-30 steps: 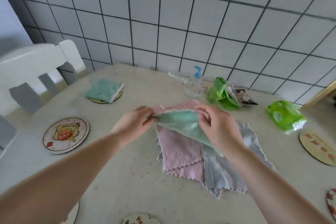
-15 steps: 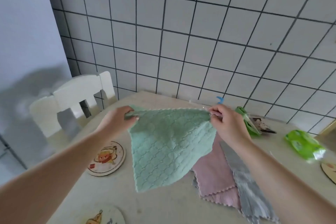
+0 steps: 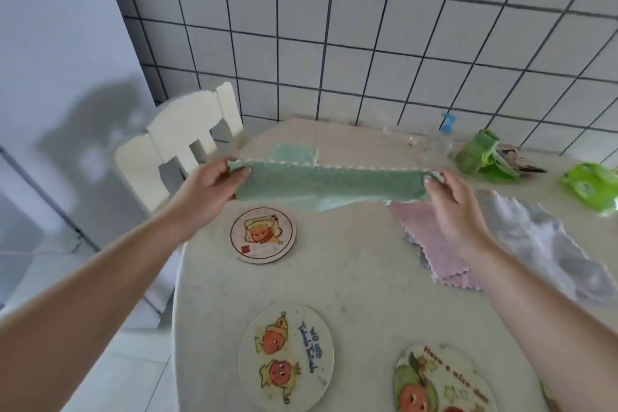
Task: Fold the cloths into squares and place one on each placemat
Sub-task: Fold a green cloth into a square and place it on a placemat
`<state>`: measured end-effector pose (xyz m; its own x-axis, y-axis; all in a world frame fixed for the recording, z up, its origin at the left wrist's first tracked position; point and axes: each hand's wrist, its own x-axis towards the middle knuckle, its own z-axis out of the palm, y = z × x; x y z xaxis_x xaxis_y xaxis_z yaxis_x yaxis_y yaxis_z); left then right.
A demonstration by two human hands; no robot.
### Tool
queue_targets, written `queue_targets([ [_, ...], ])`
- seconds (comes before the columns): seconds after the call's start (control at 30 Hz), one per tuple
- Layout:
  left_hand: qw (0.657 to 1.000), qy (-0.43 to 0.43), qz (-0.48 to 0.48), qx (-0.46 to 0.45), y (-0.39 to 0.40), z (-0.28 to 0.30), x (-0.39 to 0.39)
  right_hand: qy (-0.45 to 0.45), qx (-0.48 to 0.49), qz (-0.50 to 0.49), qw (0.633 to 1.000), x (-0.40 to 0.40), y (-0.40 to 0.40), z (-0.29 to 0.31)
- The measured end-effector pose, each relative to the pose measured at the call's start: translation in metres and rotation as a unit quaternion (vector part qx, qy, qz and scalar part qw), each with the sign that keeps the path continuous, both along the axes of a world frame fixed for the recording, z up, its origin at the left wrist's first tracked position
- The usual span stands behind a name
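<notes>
A green cloth [image 3: 329,185] hangs stretched in the air above the table, folded into a long strip. My left hand [image 3: 210,191] pinches its left end and my right hand [image 3: 451,201] pinches its right end. Below it lie a pink cloth [image 3: 431,241] and a grey cloth [image 3: 548,244], spread flat and overlapping. A second green cloth [image 3: 294,152], folded, rests at the far left of the table. Three round placemats with cartoon prints are bare: one in the middle left [image 3: 263,235], one near the front [image 3: 286,356], one at the front right [image 3: 441,381].
A white chair [image 3: 180,140] stands at the table's [image 3: 361,278] far left corner. Along the tiled wall are a clear pump bottle [image 3: 438,140], a green bag roll [image 3: 478,154], a dark packet [image 3: 521,162] and a green wipes pack [image 3: 592,186].
The green cloth went from being lifted off the pile, to hanging open by its top corners, to a folded strip pulled taut between both hands. The view swung left.
</notes>
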<state>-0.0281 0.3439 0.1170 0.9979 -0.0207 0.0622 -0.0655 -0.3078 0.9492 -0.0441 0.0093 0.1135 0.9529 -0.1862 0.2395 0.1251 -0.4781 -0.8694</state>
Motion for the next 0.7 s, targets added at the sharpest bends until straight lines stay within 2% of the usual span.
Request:
queue_targets([
  [0.07,0.999,0.04,-0.018,0.001,0.007,-0.024,-0.021,0.041,0.006,0.007,0.999,-0.018,0.005,-0.029],
  [0.17,0.993,0.117,-0.019,0.003,0.016,-0.07,-0.053,0.1,-0.048,0.017,0.994,-0.049,0.01,-0.077],
  [0.3,0.97,0.241,-0.03,0.024,0.017,-0.124,-0.097,0.192,-0.098,0.028,0.976,-0.091,0.011,-0.138],
  [0.4,0.955,0.294,-0.027,0.023,0.021,-0.154,-0.113,0.255,-0.118,0.039,0.959,-0.107,0.012,-0.161],
  [0.53,0.95,0.313,-0.003,0.019,0.024,-0.17,-0.102,0.292,-0.122,0.033,0.948,-0.101,0.015,-0.17],
  [0.7,0.956,0.292,0.01,0.041,0.006,-0.175,-0.066,0.301,-0.1,-0.009,0.948,-0.075,0.012,-0.174],
])
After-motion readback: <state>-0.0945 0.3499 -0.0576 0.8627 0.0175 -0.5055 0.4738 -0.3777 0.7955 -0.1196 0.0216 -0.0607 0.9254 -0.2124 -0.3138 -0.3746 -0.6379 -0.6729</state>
